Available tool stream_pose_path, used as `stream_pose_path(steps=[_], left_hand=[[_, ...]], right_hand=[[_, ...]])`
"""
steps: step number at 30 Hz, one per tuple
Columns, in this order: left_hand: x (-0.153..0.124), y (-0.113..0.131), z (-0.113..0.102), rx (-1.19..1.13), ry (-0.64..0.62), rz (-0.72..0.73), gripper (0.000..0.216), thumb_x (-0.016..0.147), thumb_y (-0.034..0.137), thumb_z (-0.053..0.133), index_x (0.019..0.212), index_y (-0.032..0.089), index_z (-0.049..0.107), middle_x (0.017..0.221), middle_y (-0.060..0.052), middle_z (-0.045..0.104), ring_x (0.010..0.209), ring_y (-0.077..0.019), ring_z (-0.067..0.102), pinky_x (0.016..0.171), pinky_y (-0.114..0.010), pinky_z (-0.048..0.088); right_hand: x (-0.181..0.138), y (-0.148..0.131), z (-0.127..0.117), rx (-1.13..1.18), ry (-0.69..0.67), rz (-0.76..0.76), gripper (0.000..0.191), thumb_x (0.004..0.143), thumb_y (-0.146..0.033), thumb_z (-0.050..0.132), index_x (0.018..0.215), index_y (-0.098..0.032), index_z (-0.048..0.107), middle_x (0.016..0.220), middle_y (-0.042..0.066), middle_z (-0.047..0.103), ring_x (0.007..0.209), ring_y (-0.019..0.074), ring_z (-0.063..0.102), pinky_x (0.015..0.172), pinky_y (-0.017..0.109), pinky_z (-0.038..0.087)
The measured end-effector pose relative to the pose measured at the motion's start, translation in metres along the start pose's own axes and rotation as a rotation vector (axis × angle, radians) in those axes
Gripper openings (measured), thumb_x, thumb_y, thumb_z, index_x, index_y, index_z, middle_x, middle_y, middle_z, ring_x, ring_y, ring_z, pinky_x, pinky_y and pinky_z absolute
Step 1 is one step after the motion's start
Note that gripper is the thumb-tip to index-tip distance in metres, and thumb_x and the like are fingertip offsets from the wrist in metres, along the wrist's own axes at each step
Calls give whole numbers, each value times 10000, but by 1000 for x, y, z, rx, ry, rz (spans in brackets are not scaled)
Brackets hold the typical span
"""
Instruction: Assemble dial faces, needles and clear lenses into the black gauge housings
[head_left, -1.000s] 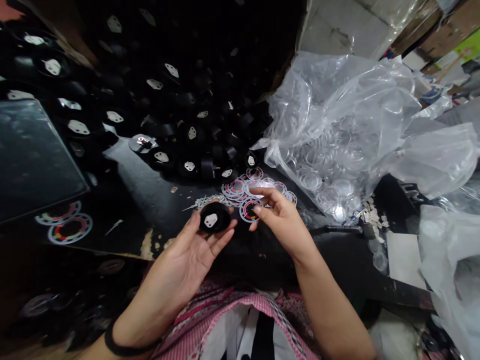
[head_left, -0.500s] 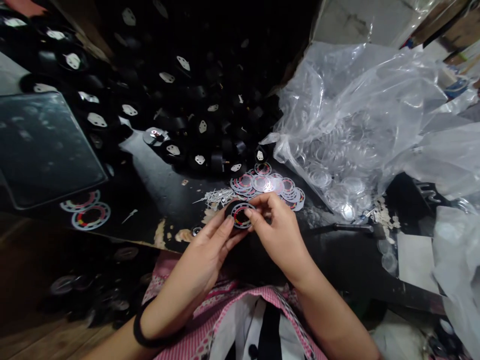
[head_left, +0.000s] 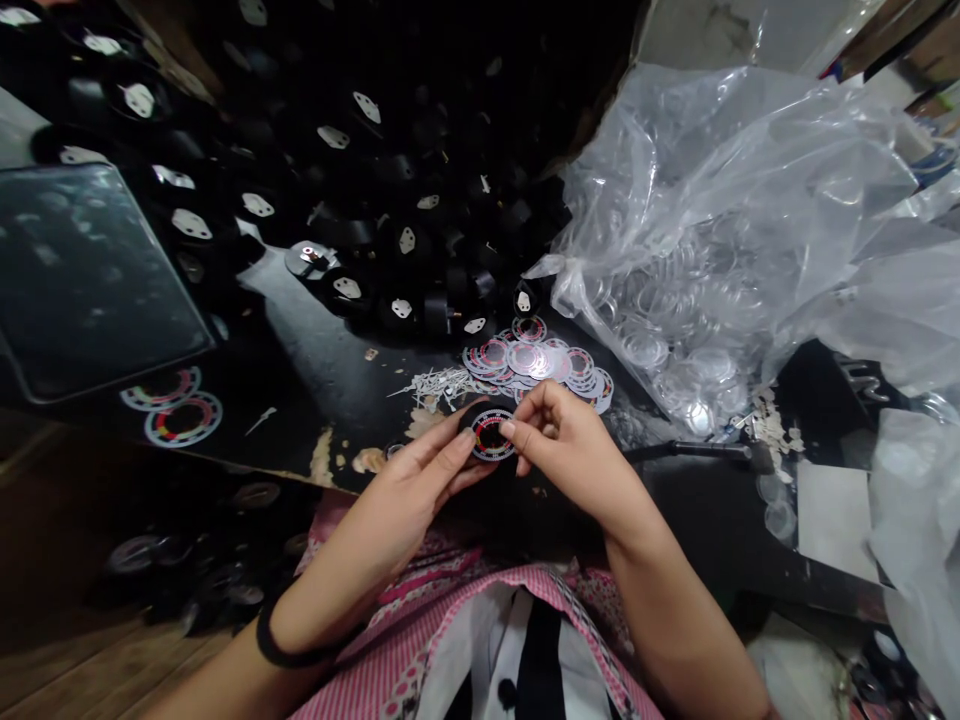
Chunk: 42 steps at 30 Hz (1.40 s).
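Note:
A round black gauge (head_left: 472,412) with a printed dial (head_left: 493,450) on its face is held low over the front of the bench. My left hand (head_left: 431,465) is closed around its left side, thumb on the rim and fingers beneath. My right hand (head_left: 559,440) is closed in a pinch at the dial's right edge, its thumb tip over the face. Just beyond the hands lie a heap of loose white pointers (head_left: 442,385) and a pile of printed dials (head_left: 536,360), overlapping one another.
Many black gauge bodies (head_left: 405,240) are heaped at the back. A plastic bag (head_left: 697,200) of clear round covers stands at the right. Near it lie a dark-handled tool (head_left: 709,451) and a white card (head_left: 836,520). At the left are a dark tray (head_left: 97,280) and loose dials (head_left: 184,420).
The gauge and both hands have shifted slightly right in view. My right thumb has moved from over the dial's middle toward its right edge.

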<state>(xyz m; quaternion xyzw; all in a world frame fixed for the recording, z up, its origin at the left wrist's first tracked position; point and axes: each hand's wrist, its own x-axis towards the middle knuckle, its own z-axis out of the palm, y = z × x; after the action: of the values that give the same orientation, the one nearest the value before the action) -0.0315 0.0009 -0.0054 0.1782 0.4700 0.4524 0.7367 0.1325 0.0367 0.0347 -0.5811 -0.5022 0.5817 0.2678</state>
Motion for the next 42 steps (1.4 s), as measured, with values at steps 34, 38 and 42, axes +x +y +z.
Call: stream_pose_path(steps=[34, 38, 42], left_hand=[[-15, 6, -37, 40, 280, 196, 258, 779, 338, 811, 1020, 257, 771, 1094, -9, 780, 1084, -245, 703, 997, -347, 559], [-8, 8, -32, -95, 279, 216, 138, 826, 284, 757, 957, 241, 746, 1049, -17, 779, 1068, -233, 711, 1027, -418, 545], [-1, 10, -22, -167, 243, 255, 147, 836, 297, 741, 971, 241, 747, 1077, -26, 772, 1152, -254, 685, 1092, -447, 486]], right_hand=[[28, -3, 44, -987, 59, -331, 171, 965, -230, 517, 967, -161, 673, 1012, 120, 732, 953, 282, 669, 854, 432, 467], [40, -2, 60, -1181, 93, -368, 220, 974, -219, 473, 1035, -118, 659, 998, 163, 723, 939, 324, 673, 828, 471, 465], [33, -3, 56, -1101, 61, -391, 202, 987, -247, 492, 972, -143, 664, 967, 127, 733, 925, 283, 673, 856, 437, 450]])
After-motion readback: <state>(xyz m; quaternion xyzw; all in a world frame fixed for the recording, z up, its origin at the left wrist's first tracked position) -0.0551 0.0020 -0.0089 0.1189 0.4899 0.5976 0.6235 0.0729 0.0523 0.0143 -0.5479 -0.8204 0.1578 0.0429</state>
